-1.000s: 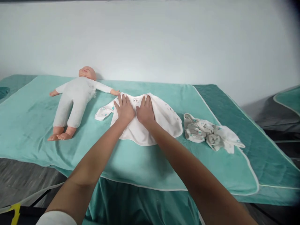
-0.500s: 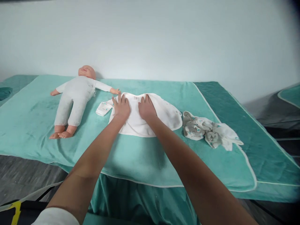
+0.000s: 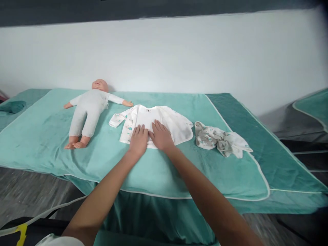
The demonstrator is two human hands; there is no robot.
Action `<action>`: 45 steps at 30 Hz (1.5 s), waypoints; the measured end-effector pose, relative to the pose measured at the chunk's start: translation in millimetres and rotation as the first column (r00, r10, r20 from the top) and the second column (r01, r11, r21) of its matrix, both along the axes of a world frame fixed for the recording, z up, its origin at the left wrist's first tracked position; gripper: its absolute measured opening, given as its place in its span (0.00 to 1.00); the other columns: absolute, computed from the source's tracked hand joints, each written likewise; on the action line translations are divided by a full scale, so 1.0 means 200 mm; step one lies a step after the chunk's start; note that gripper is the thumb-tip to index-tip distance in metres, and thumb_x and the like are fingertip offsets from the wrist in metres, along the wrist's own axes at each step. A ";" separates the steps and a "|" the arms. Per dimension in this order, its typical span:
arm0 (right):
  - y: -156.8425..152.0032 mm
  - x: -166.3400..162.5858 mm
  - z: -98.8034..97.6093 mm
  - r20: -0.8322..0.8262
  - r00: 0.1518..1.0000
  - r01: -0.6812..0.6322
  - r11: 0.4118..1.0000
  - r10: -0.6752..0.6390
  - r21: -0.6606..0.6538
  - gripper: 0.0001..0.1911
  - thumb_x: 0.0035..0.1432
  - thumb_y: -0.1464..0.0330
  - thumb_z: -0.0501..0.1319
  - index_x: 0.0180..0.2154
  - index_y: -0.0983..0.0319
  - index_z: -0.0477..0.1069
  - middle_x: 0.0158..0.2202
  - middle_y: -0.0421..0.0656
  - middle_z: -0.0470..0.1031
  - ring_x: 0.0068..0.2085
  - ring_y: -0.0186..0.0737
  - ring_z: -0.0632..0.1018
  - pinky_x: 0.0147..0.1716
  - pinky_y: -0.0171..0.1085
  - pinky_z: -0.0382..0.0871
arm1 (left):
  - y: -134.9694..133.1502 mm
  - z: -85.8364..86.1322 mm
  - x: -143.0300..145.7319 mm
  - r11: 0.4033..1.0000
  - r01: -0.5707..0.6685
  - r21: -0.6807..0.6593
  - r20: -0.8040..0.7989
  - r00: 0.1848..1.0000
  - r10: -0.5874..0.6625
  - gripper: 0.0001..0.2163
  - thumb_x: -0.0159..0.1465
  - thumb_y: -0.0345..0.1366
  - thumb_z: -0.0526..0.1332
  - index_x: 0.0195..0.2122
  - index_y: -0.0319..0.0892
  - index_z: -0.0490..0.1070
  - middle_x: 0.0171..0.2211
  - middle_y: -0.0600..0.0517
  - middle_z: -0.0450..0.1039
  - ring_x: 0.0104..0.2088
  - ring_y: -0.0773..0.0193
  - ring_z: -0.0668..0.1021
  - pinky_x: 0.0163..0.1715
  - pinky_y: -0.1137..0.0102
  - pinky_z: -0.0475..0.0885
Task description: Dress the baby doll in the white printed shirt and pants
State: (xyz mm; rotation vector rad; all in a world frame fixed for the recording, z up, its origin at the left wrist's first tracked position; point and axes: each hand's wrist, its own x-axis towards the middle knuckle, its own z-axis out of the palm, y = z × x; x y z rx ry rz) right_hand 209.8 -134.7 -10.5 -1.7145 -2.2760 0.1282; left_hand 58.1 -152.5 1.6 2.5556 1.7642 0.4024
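Now both my palms lie flat and open, fingers spread, grasping nothing: my left hand and right hand press side by side on the near hem of the white baby top. A second ago they sat higher, up by the collar label; they have slid down the cloth toward me, and I judge the smoothing stroke has about reached its end. The top lies spread face-up on the teal blanket over the bed, mostly flat, one printed sleeve out to my left, its right edge curving round. Beyond that sleeve lies the doll on its back, one arm reaching almost to the top. To my right, a crumpled patterned garment sits apart from it.
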 end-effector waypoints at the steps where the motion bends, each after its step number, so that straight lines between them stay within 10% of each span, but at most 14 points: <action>1: -0.07 0.02 -0.02 -0.018 0.999 -0.029 0.999 0.030 0.031 0.32 0.75 0.60 0.45 0.70 0.74 0.58 0.75 0.59 0.53 0.75 0.55 0.57 0.72 0.53 0.52 | -0.04 -0.02 -0.04 0.999 0.025 0.030 0.044 0.999 -0.026 0.18 0.69 0.23 0.48 0.54 0.36 0.72 0.68 0.40 0.67 0.70 0.50 0.67 0.72 0.55 0.60; 10: -0.45 0.36 -0.07 -0.149 0.978 -0.099 0.955 0.145 0.280 0.17 0.70 0.61 0.60 0.55 0.62 0.74 0.60 0.52 0.75 0.61 0.52 0.74 0.60 0.51 0.70 | -0.24 -0.09 -0.34 0.967 0.110 0.231 0.246 0.955 -0.168 0.26 0.58 0.18 0.53 0.55 0.42 0.70 0.56 0.43 0.73 0.61 0.52 0.72 0.69 0.50 0.62; 19: -0.33 0.38 -0.04 0.076 0.989 -0.147 0.928 0.129 0.343 0.13 0.63 0.78 0.59 0.45 0.62 0.77 0.45 0.45 0.81 0.48 0.48 0.75 0.49 0.44 0.65 | -0.18 -0.08 -0.36 0.969 -0.026 0.247 0.111 0.994 -0.002 0.11 0.67 0.27 0.55 0.44 0.44 0.75 0.43 0.46 0.77 0.48 0.50 0.74 0.49 0.56 0.69; 33: -0.32 0.34 0.04 0.112 0.978 -0.206 0.896 0.175 0.395 0.18 0.71 0.66 0.55 0.28 0.60 0.72 0.27 0.42 0.74 0.34 0.42 0.72 0.39 0.42 0.58 | -0.16 -0.11 -0.37 0.949 -0.187 0.254 0.287 0.951 0.110 0.10 0.70 0.36 0.56 0.31 0.44 0.71 0.31 0.49 0.74 0.37 0.55 0.74 0.40 0.61 0.63; 39: -0.08 0.01 0.10 -0.158 0.985 -0.039 0.985 0.066 0.166 0.19 0.71 0.66 0.52 0.57 0.66 0.73 0.59 0.53 0.75 0.58 0.50 0.73 0.56 0.43 0.65 | 0.01 -0.10 -0.46 0.824 -0.557 0.101 0.691 0.635 0.345 0.18 0.69 0.40 0.59 0.58 0.42 0.69 0.46 0.45 0.76 0.49 0.53 0.76 0.52 0.60 0.69; 45: 0.29 -0.25 0.05 -0.066 0.995 0.062 0.994 -0.068 -0.091 0.36 0.74 0.59 0.44 0.72 0.76 0.51 0.77 0.57 0.48 0.76 0.53 0.51 0.74 0.50 0.43 | 0.13 -0.06 -0.50 0.807 -0.590 0.000 0.628 0.628 0.459 0.21 0.67 0.40 0.61 0.62 0.48 0.73 0.55 0.45 0.78 0.59 0.48 0.73 0.63 0.51 0.64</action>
